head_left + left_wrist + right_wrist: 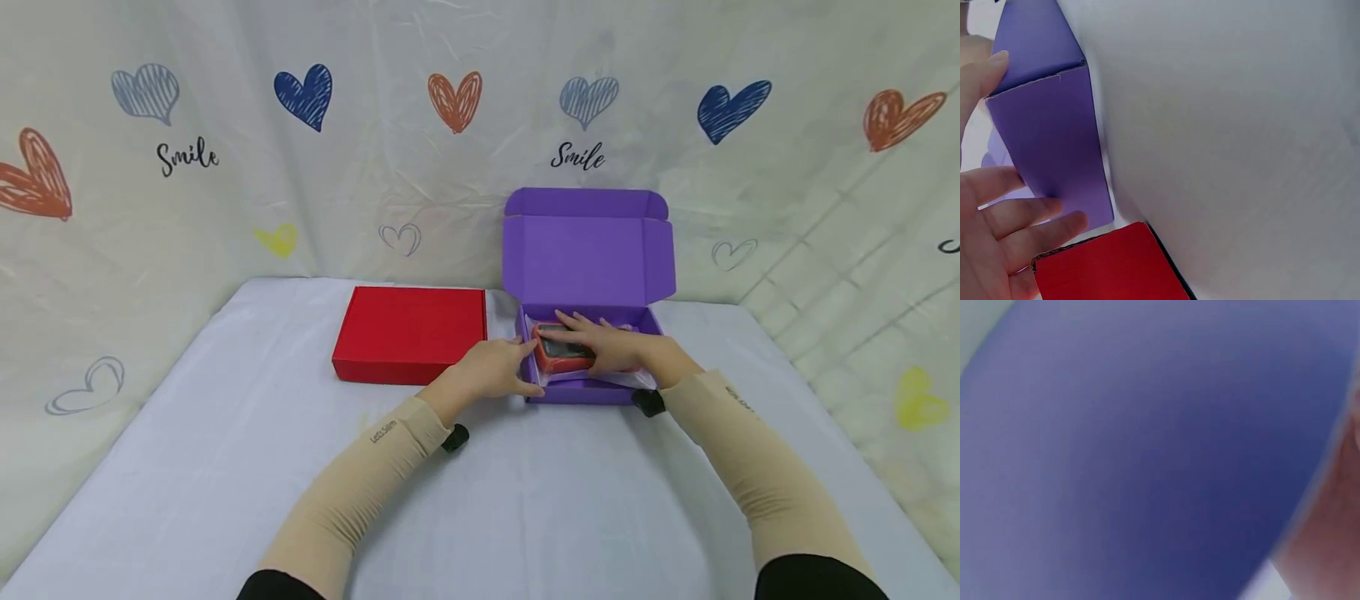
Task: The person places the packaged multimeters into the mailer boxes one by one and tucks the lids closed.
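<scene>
An opened purple box [585,392], lid [577,258] raised at the back, stands on the white-covered table. Inside lies a red-orange rounded object with a dark top panel [561,350], on pale wrapping [551,377]; its kind is unclear. My right hand [618,346] rests spread over this object, fingers extended. My left hand [491,369] touches the box's left side: in the left wrist view the thumb [988,75] lies at the front corner and relaxed fingers [1041,237] lie along the side wall. The right wrist view is mostly a blurred purple surface [1147,456].
A closed red box [412,333] lies left of the purple box, close to my left hand. Behind the table [525,500] hangs a pale curtain [360,183] printed with hearts and "Smile". Dark wrist cameras [455,438] sit on both sleeves.
</scene>
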Demonstrator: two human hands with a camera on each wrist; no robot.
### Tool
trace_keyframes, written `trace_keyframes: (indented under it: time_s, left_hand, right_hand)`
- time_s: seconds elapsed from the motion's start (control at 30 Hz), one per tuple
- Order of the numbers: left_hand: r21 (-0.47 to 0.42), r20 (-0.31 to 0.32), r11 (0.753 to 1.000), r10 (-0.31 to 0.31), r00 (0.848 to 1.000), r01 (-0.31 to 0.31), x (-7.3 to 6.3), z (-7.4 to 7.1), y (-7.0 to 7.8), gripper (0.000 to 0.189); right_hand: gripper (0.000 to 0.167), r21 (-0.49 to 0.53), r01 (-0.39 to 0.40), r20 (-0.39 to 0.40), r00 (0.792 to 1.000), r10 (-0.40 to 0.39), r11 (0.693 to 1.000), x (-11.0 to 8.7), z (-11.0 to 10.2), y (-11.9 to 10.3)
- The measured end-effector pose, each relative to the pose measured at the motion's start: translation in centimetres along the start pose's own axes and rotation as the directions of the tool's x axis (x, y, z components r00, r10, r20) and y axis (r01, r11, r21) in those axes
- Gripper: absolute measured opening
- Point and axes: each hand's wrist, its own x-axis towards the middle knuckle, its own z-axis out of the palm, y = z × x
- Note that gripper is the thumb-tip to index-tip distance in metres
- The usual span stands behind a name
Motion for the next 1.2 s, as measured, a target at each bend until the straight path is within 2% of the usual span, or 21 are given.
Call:
trace_keyframes:
  time_s: [0.2, 0.43, 0.7, 0.87, 0.97, 1.07, 1.2]
  left_hand:
    - [-0.013, 0.005, 1.000, -0.001, 1.000, 0.001, 0.2, 0.0, 0.0, 0.092]
    - [-0.011, 0.010, 1.000, 0.004, 1.000, -0.004, 0.3, -0.1, 0.2, 0.090]
    - [-0.037, 0.022, 0.999, -0.016, 1.000, 0.017, 0.1, -0.3, 0.2, 0.091]
    - [-0.151, 0.049, 0.988, -0.010, 0.999, 0.017, -0.1, -0.6, -0.2, 0.091]
    - [-0.265, 0.052, 0.964, -0.016, 0.999, 0.029, 0.0, -1.0, -0.9, 0.087]
    - [-0.347, 0.038, 0.938, -0.010, 0.999, 0.023, 0.1, -1.7, -1.7, 0.079]
    - [-0.421, -0.014, 0.907, -0.003, 1.000, -0.003, 0.1, -2.8, -2.6, 0.065]
  right_hand:
    - [0.103, -0.036, -0.043, -0.004, 0.999, 0.043, 0.998, -0.4, 0.0, -0.3]
    - [0.103, -0.055, -0.063, -0.015, 0.998, 0.062, 0.996, -0.8, -0.3, -0.4]
    - [0.101, -0.072, -0.064, -0.024, 0.998, 0.063, 0.995, -1.0, -0.3, -0.8]
    - [0.094, 0.000, -0.068, -0.022, 0.997, 0.068, 0.998, -1.9, -1.2, -1.0]
    - [0.081, 0.028, -0.048, -0.063, 0.997, 0.050, 0.998, -2.6, -1.9, -0.9]
    - [0.065, 0.009, -0.040, -0.115, 0.993, 0.041, 0.999, -3.3, -2.6, -0.7]
    - [0.049, -0.021, -0.037, -0.198, 0.980, 0.032, 0.999, -4.1, -3.3, -0.8]
